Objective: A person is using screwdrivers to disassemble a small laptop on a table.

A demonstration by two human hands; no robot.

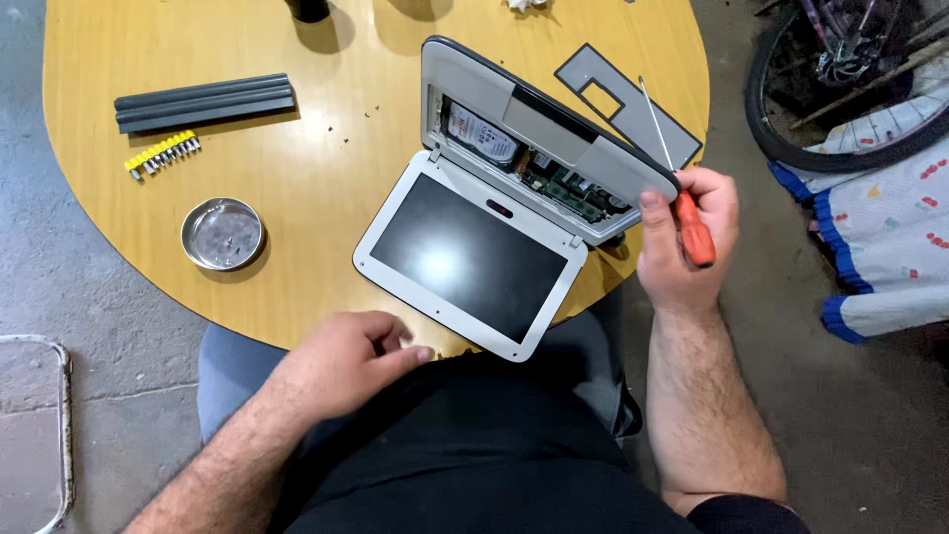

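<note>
The right hand (682,232) clenches an orange-handled screwdriver (682,188) while its thumb presses the corner of the small grey laptop (494,198), right of centre on the wooden table (326,168). The left hand (341,361) is loosely curled, grasping nothing, at the screen's lower edge. Judging by the exposed internals, steadying the base before prying seems wise, with loose screws kept in the metal dish (223,233) at left.

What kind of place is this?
Probably a home garage or shed used for repairs: bare concrete floor, a bicycle wheel parked alongside, and a wooden table with an opened laptop.
</note>
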